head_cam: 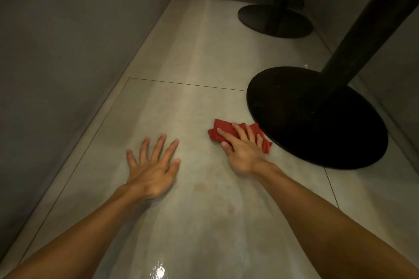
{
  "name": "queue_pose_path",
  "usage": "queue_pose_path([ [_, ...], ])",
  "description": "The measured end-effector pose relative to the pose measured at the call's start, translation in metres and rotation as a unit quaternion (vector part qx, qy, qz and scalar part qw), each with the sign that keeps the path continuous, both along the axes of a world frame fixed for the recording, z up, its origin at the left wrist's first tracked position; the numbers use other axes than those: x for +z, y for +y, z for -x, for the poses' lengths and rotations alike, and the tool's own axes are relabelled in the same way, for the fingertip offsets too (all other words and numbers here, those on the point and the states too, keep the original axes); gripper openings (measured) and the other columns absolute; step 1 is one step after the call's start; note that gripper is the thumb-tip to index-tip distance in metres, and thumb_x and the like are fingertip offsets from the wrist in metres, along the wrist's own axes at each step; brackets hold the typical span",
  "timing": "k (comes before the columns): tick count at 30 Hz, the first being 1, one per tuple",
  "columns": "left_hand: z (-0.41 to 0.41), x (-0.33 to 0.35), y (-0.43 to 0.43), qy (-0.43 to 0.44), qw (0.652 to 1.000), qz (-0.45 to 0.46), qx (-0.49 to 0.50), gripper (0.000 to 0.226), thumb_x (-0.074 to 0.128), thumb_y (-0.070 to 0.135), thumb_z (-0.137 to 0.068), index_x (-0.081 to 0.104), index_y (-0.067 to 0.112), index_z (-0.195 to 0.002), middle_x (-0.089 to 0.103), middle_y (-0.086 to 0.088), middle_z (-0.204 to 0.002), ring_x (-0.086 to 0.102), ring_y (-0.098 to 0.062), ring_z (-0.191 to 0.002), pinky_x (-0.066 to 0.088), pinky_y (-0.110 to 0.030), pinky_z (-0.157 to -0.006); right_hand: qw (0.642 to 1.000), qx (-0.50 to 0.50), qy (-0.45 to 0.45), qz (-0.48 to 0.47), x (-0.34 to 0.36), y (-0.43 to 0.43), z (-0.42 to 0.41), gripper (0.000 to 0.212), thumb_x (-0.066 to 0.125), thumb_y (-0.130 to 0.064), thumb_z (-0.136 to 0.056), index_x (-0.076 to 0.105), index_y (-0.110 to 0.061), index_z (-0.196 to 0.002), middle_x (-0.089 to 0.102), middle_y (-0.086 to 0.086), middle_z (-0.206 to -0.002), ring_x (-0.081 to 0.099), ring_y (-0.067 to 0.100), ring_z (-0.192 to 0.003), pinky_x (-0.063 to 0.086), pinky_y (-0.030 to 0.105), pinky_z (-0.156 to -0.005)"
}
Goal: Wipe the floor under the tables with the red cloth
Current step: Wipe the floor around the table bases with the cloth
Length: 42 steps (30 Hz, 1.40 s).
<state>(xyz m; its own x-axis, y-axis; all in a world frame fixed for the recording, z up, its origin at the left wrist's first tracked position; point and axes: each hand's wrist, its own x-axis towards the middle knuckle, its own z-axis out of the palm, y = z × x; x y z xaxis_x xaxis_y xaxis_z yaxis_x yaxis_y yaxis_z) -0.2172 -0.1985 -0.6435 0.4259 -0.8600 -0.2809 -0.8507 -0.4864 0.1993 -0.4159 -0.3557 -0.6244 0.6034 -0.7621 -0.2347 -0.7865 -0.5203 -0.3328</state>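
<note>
- The left grip (pixel 154 165), a bare hand, lies flat on the glossy beige tiled floor (pixel 181 63), fingers spread, holding nothing.
- To its right, the right grip (pixel 242 149) presses nearly straight fingers on the crumpled red cloth (pixel 223 124); it is not closed round it.
- The cloth lies on the floor, under this grip.
- Just right of the right grip stands the near black round desk base (pixel 317 118).
- Far beyond this grip stands a second black round base (pixel 275 20).
</note>
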Motion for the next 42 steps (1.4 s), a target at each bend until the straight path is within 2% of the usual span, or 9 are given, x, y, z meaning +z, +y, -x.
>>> queue_pose_path([
  [5,0.000,0.001,0.001,0.001,1.000,0.002,-0.005,0.053,0.009,0.060,-0.096,-0.010,0.054,-0.146,-0.024,0.019,-0.157,-0.024,-0.023,-0.145,-0.014,-0.060,-0.112,0.993,0.119,-0.021,0.004,0.004,0.061,-0.005,0.045,0.030,-0.050,-0.101,0.024,-0.055,-0.145,0.002,-0.011,-0.163,-0.014,0.021,-0.149,-0.007,0.054,-0.118],
  [10,-0.001,-0.001,0.002,-0.003,1.000,0.003,-0.011,0.053,0.007,0.058,-0.097,-0.011,0.054,-0.146,-0.024,0.019,-0.157,-0.024,-0.023,-0.145,-0.014,-0.061,-0.112,0.980,0.199,-0.009,0.000,0.001,0.082,0.019,0.045,0.028,-0.052,-0.101,0.020,-0.058,-0.144,-0.003,-0.015,-0.162,-0.021,0.014,-0.147,-0.015,0.047,-0.116],
  [13,-0.003,-0.002,0.002,0.002,1.000,0.004,-0.011,0.052,0.008,0.057,-0.097,-0.010,0.054,-0.146,-0.023,0.019,-0.157,-0.024,-0.023,-0.145,-0.014,-0.060,-0.112,0.981,0.193,0.002,-0.017,0.005,0.069,0.024,0.044,0.028,-0.052,-0.101,0.020,-0.060,-0.143,-0.004,-0.018,-0.162,-0.019,0.011,-0.147,-0.014,0.046,-0.117],
  [16,-0.002,-0.001,0.002,0.005,1.000,0.009,-0.010,0.052,0.009,0.057,-0.098,-0.009,0.054,-0.146,-0.022,0.019,-0.158,-0.023,-0.023,-0.145,-0.014,-0.060,-0.112,0.990,0.138,-0.009,-0.029,0.009,0.045,0.021,0.043,0.029,-0.052,-0.101,0.024,-0.060,-0.142,-0.001,-0.019,-0.162,-0.015,0.010,-0.148,-0.010,0.048,-0.119],
  [23,-0.002,-0.001,0.001,0.009,1.000,0.006,-0.012,0.052,0.010,0.055,-0.099,-0.008,0.053,-0.147,-0.022,0.019,-0.158,-0.024,-0.024,-0.145,-0.015,-0.061,-0.111,0.995,0.086,-0.014,-0.039,0.009,0.038,-0.005,0.045,0.028,-0.052,-0.101,0.023,-0.056,-0.145,-0.001,-0.010,-0.163,-0.017,0.019,-0.148,-0.012,0.053,-0.117],
  [28,-0.004,-0.001,0.004,0.015,1.000,0.011,-0.017,0.051,0.013,0.052,-0.100,-0.006,0.053,-0.147,-0.021,0.019,-0.158,-0.023,-0.024,-0.145,-0.015,-0.060,-0.112,0.974,0.224,-0.020,0.011,0.002,0.099,0.008,0.045,0.032,-0.052,-0.099,0.025,-0.056,-0.144,0.001,-0.012,-0.163,-0.019,0.016,-0.148,-0.013,0.050,-0.116],
  [33,-0.005,0.000,0.006,0.021,0.999,0.013,-0.022,0.051,0.011,0.052,-0.100,-0.007,0.052,-0.148,-0.022,0.018,-0.158,-0.025,-0.024,-0.145,-0.017,-0.059,-0.111,0.951,0.310,-0.002,-0.019,0.008,0.105,0.042,0.044,0.033,-0.050,-0.101,0.023,-0.060,-0.142,-0.002,-0.018,-0.162,-0.023,0.009,-0.146,-0.018,0.044,-0.115],
  [38,-0.005,-0.001,0.004,0.023,0.999,0.016,-0.020,0.051,0.013,0.053,-0.100,-0.005,0.053,-0.147,-0.021,0.019,-0.158,-0.024,-0.023,-0.145,-0.016,-0.060,-0.111,0.972,0.233,0.000,-0.036,0.017,0.059,0.032,0.042,0.031,-0.051,-0.101,0.028,-0.058,-0.142,0.001,-0.020,-0.161,-0.016,0.007,-0.147,-0.010,0.049,-0.118],
  [42,-0.006,-0.001,0.004,0.017,1.000,0.008,-0.022,0.051,0.012,0.053,-0.099,-0.005,0.053,-0.147,-0.021,0.018,-0.159,-0.023,-0.024,-0.145,-0.015,-0.060,-0.111,0.983,0.180,-0.005,-0.021,0.012,0.065,0.025,0.043,0.030,-0.051,-0.101,0.028,-0.056,-0.143,0.001,-0.015,-0.162,-0.016,0.012,-0.148,-0.011,0.050,-0.118],
])
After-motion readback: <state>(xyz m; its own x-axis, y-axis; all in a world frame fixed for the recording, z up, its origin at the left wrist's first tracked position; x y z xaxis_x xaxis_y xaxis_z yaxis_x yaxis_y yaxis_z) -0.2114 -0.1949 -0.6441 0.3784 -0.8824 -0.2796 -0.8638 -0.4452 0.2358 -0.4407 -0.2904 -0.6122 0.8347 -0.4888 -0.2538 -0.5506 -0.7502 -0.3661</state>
